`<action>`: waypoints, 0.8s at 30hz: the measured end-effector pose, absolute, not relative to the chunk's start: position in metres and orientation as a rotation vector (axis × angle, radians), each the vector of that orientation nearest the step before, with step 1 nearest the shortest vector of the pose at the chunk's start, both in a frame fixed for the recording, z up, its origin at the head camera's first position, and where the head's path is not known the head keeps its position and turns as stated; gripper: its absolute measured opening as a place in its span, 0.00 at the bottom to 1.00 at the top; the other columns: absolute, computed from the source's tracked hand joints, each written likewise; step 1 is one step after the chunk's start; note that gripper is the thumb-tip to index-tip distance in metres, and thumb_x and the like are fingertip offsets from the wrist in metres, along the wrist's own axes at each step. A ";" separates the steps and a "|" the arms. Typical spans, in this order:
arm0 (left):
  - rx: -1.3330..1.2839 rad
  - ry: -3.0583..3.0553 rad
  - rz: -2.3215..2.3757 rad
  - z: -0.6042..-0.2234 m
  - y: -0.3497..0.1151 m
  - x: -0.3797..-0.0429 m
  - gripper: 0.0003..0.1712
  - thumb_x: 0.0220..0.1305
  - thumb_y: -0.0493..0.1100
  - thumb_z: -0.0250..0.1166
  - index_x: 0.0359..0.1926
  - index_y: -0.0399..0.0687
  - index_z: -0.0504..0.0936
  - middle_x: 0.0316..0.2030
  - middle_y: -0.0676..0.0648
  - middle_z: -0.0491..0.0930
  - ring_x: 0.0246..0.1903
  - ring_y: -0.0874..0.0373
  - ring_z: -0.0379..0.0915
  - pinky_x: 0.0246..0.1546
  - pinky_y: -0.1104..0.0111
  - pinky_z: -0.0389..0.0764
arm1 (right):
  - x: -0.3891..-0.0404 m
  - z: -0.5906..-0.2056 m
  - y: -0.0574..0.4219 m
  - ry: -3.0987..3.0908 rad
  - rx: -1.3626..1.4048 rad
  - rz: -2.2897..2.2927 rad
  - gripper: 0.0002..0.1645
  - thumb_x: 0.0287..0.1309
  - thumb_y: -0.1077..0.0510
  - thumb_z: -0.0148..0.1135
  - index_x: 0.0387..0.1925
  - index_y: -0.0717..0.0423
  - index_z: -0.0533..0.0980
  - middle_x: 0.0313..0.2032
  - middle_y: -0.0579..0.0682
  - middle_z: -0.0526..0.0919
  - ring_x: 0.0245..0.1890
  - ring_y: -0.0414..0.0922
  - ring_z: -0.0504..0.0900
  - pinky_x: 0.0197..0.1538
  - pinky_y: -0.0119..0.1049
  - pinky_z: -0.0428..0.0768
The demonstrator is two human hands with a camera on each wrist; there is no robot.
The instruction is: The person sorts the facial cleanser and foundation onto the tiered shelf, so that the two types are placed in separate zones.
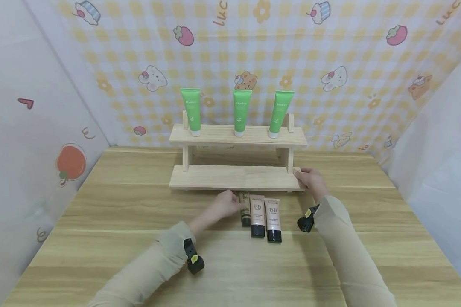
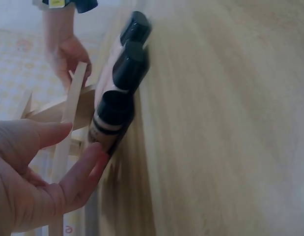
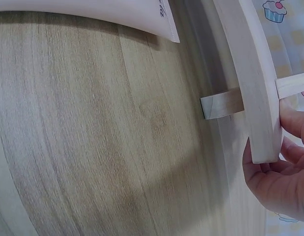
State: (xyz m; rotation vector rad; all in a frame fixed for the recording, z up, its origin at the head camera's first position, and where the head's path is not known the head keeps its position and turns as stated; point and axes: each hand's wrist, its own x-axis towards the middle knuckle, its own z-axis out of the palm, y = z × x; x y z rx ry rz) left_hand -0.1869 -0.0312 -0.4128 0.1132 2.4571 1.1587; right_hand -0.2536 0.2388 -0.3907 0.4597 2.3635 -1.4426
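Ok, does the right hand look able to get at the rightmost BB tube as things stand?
Likely yes: the rightmost BB tube has bare tabletop on its right side, towards the right hand, though that hand would first have to release the wooden lower shelf.

Left sleeve, right sleeve: long, plain beige, wrinkled. Left wrist cam, right wrist cam: small, black, yellow tag on each; black strap on left.

left pink tube: "BB" | right pink tube: "BB" | backdrop: "luc" | gold tube, green tubes: print unclear
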 end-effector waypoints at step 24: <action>0.068 2.420 1.091 -0.422 -0.015 -0.190 0.16 0.50 0.46 0.69 0.28 0.36 0.77 0.20 0.45 0.78 0.15 0.59 0.77 0.17 0.72 0.79 | -0.252 -0.391 0.235 2.377 0.466 -1.440 0.39 0.64 0.48 0.48 0.67 0.66 0.49 0.29 0.44 0.69 0.24 0.34 0.65 0.32 0.26 0.66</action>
